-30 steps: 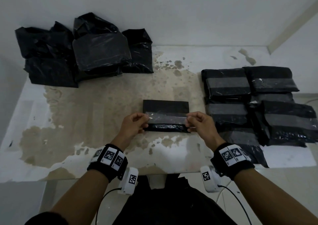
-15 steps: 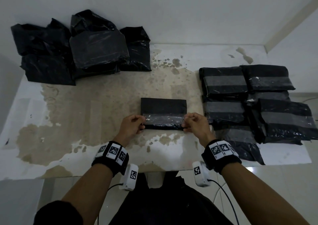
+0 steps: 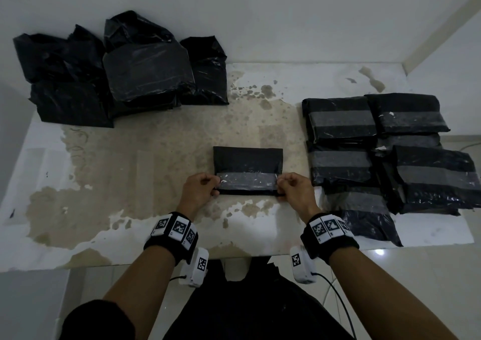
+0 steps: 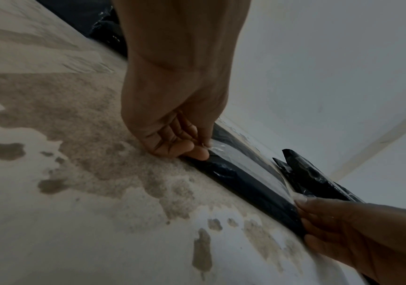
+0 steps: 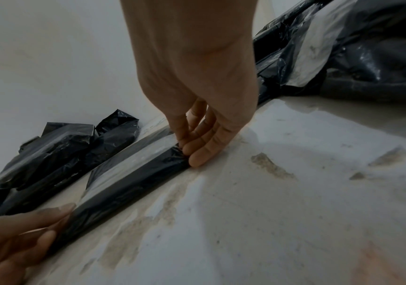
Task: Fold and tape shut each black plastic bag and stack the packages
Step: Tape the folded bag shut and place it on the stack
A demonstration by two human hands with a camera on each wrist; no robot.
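- Folded black bag (image 3: pixel 247 169) lies flat mid-surface, near the front edge, right in front of me.
- Clear tape strip (image 3: pixel 248 181) runs across its near half, left to right, stretched over the fold.
- My left hand (image 3: pixel 199 190) is at the bag's left end; fingers curled, thumb and fingertips pinching the tape end down on the bag edge. In the left wrist view the fingers (image 4: pixel 185 148) bunch on the tape end, touching the surface (image 3: pixel 145 157) too.
- My right hand (image 3: pixel 295 191) is at the bag's right end, same grip: fingers curled, pinching the other tape end. In the right wrist view the fingertips (image 5: pixel 197 152) press against the bag's corner and the surface.
- Both grips are closed on tape, nothing else held.
- Pile of loose bags (image 3: pixel 117 71), crumpled and untaped, is at the far left corner against the wall, well apart from my hands.
- Stack of taped packages (image 3: pixel 385 152) is on the right side, overlapping, each with a grey tape band; nearest one is just beside my right hand, contact unclear.
- Surface is white with big brown worn patches.
- Wrist bands with black-and-white markers on both forearms.
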